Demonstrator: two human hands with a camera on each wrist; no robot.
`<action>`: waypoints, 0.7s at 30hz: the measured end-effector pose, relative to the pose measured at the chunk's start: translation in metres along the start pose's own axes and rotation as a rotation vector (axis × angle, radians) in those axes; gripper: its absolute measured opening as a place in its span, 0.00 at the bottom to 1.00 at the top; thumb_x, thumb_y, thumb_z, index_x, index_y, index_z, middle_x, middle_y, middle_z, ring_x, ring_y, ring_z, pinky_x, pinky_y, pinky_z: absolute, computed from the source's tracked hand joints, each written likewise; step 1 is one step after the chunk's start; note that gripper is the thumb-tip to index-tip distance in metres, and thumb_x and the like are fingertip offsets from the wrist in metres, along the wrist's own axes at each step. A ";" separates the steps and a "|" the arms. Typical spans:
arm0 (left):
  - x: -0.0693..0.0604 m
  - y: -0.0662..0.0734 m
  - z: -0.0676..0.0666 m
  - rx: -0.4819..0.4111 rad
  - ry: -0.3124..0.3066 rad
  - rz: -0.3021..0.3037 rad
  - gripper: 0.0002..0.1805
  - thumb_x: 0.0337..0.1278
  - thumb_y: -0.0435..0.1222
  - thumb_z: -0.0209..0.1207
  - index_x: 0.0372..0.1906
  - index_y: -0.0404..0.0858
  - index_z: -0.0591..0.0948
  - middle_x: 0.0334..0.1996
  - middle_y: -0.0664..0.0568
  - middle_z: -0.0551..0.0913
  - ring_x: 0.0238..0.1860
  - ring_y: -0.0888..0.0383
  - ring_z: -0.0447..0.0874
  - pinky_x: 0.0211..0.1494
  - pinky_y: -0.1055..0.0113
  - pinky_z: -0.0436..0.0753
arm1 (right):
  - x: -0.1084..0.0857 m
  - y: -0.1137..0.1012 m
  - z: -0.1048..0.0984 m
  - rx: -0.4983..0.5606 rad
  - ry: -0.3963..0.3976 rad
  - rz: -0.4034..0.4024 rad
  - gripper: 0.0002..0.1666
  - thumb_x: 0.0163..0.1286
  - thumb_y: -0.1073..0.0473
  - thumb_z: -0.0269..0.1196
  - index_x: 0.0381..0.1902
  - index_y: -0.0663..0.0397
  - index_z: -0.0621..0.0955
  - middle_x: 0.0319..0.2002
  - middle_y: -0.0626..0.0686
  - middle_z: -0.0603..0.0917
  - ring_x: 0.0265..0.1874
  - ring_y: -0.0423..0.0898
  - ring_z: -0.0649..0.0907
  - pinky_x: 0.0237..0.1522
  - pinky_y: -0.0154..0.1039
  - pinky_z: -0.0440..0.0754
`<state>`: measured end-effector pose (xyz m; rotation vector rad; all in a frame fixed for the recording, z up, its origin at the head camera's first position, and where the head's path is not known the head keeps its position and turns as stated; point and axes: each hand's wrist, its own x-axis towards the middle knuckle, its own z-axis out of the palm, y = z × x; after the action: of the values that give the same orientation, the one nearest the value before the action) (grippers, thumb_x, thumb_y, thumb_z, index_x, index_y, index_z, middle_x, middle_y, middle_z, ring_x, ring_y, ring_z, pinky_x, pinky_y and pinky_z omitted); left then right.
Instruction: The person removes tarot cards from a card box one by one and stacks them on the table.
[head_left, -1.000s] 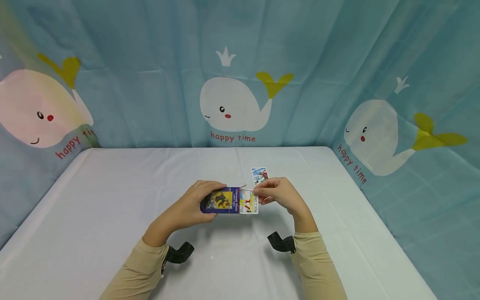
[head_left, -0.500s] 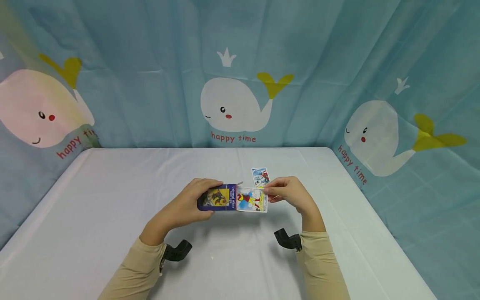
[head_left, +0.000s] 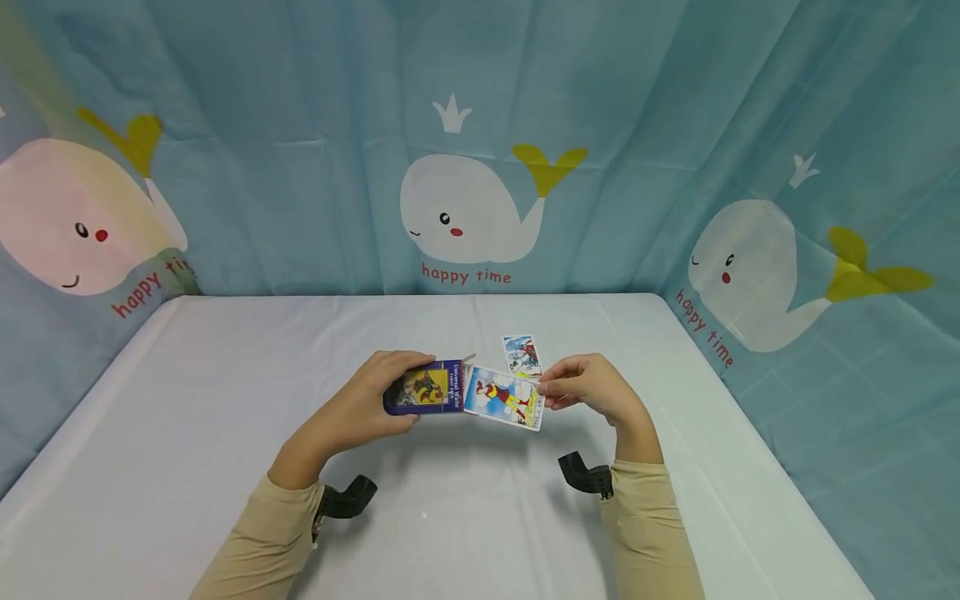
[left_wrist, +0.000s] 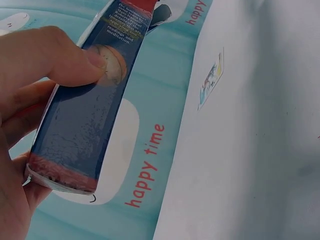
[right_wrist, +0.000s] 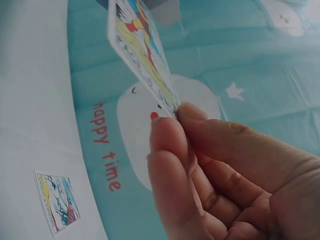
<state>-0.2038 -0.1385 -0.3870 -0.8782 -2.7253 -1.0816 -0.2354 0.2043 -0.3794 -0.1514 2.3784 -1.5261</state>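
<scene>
My left hand (head_left: 365, 400) grips a dark blue tarot card box (head_left: 425, 387) by its long edges, thumb on the near side, as the left wrist view (left_wrist: 75, 135) box side also shows. At the box's right end is a tarot card (head_left: 504, 398) with a red and yellow figure on a blue sky, tilted down to the right. My right hand (head_left: 594, 388) pinches that card's outer corner between thumb and fingers; in the right wrist view the card (right_wrist: 145, 50) stands edge-on. Whether its left end is still inside the box, I cannot tell. Another card (head_left: 521, 354) lies face up on the table behind.
A white cloth covers the table (head_left: 300, 333). Behind it hangs a blue curtain (head_left: 330, 208) printed with whales. A small flap (head_left: 469, 357) sticks up at the box's open end. Each wrist carries a black camera mount (head_left: 348, 497).
My right hand has moved right, drawing the card much farther out of the box, and the card has turned to a slant. My left hand has shifted left and slightly up with the box.
</scene>
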 end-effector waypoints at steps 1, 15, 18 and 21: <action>0.000 0.000 0.000 0.000 0.000 0.001 0.41 0.46 0.32 0.72 0.69 0.44 0.72 0.66 0.48 0.75 0.61 0.51 0.70 0.57 0.50 0.77 | 0.000 0.000 -0.001 0.001 -0.016 0.003 0.13 0.62 0.61 0.70 0.39 0.68 0.85 0.28 0.51 0.88 0.25 0.43 0.86 0.42 0.51 0.87; 0.001 -0.002 0.003 0.001 -0.003 0.008 0.41 0.45 0.32 0.72 0.69 0.43 0.72 0.65 0.48 0.75 0.60 0.51 0.70 0.57 0.52 0.76 | -0.003 0.005 -0.010 -0.040 -0.094 0.019 0.13 0.61 0.60 0.71 0.35 0.68 0.84 0.24 0.52 0.87 0.22 0.42 0.86 0.37 0.49 0.87; 0.001 -0.002 0.003 0.003 -0.006 0.007 0.41 0.46 0.33 0.72 0.70 0.43 0.71 0.66 0.48 0.75 0.59 0.51 0.71 0.56 0.52 0.76 | -0.003 0.005 -0.012 -0.032 -0.086 0.004 0.14 0.62 0.60 0.70 0.36 0.69 0.84 0.25 0.52 0.88 0.23 0.42 0.87 0.38 0.50 0.87; 0.001 -0.002 0.004 -0.005 -0.006 0.000 0.41 0.45 0.32 0.72 0.70 0.43 0.71 0.66 0.48 0.75 0.60 0.51 0.70 0.57 0.51 0.76 | -0.004 0.006 -0.014 -0.017 -0.060 -0.004 0.15 0.63 0.60 0.70 0.38 0.70 0.84 0.25 0.52 0.88 0.24 0.42 0.87 0.38 0.49 0.87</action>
<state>-0.2051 -0.1364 -0.3905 -0.8833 -2.7289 -1.0887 -0.2353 0.2200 -0.3790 -0.2033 2.3456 -1.4827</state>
